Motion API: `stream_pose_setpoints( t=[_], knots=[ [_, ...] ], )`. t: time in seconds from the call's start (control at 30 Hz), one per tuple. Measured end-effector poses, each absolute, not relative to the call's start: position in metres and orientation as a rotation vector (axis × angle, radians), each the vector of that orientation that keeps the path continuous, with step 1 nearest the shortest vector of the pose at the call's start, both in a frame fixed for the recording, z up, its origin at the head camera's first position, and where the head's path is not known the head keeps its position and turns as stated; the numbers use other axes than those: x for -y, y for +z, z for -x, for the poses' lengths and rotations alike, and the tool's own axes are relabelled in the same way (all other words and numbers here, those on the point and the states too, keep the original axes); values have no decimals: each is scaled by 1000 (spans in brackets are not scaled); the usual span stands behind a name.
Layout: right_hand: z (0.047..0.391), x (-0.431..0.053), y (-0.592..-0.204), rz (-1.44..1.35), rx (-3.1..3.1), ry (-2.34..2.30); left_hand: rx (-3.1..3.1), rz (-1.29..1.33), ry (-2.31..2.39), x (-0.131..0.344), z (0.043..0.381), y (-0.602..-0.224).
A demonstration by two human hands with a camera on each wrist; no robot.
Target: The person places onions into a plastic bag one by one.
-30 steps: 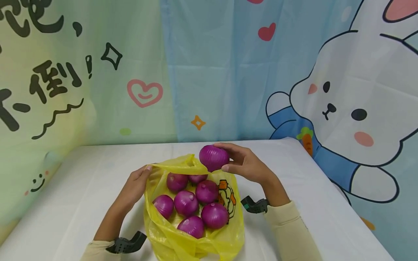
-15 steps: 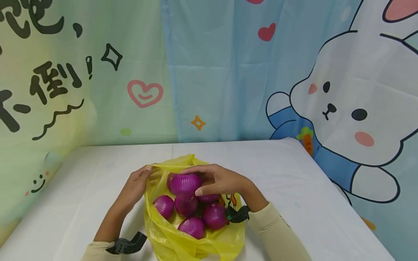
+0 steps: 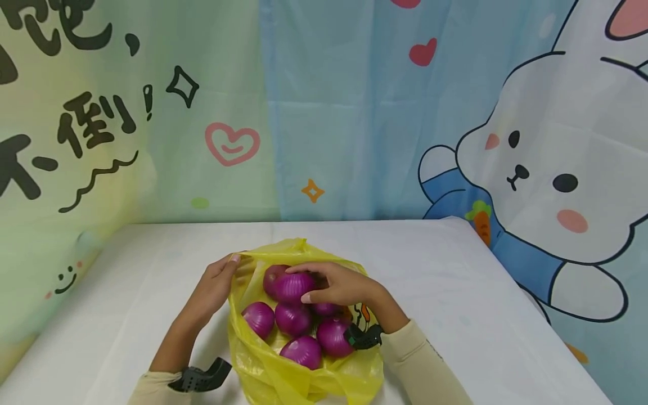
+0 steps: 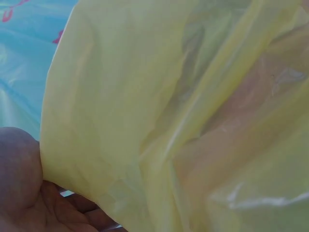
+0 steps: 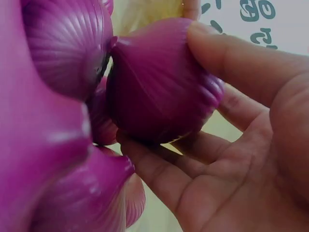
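A yellow plastic bag [image 3: 263, 371] stands with its mouth spread on the white table, purple onions inside it. My left hand [image 3: 212, 289] pinches the bag's rim at the far left corner; in the left wrist view the yellow film [image 4: 111, 96] fills most of the picture beside the thumb. Over the bag's far part, my right hand [image 3: 349, 288] grips a purple onion [image 3: 293, 288] among the others. Seen from the right wrist, thumb and fingers curve round that onion [image 5: 159, 87], close against its neighbours. The hand partly covers the onions under it.
Several more onions, such as one at the left [image 3: 259, 319] and one at the front [image 3: 302, 352], lie in the bag. The white-covered table [image 3: 152, 270] reaches back to a printed curtain [image 3: 324, 112]. Both wrists wear black camera bands.
My right hand has carried the onion from above the bag's far right rim left and down among the other onions. The left hand keeps its hold on the rim. The head view has shifted slightly.
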State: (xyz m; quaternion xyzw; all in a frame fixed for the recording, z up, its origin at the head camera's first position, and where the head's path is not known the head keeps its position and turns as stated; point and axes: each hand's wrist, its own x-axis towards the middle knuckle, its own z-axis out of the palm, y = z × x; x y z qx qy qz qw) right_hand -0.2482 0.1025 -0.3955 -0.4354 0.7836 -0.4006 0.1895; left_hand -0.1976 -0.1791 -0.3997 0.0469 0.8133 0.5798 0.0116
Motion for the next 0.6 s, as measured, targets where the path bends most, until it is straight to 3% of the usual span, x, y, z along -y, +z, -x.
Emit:
stream_pose_setpoints(
  t=[0.6],
  knots=[
    [257, -117, -406, 1144, -2332, -1104, -2537, -162, 1782, 177, 197, -400]
  ],
)
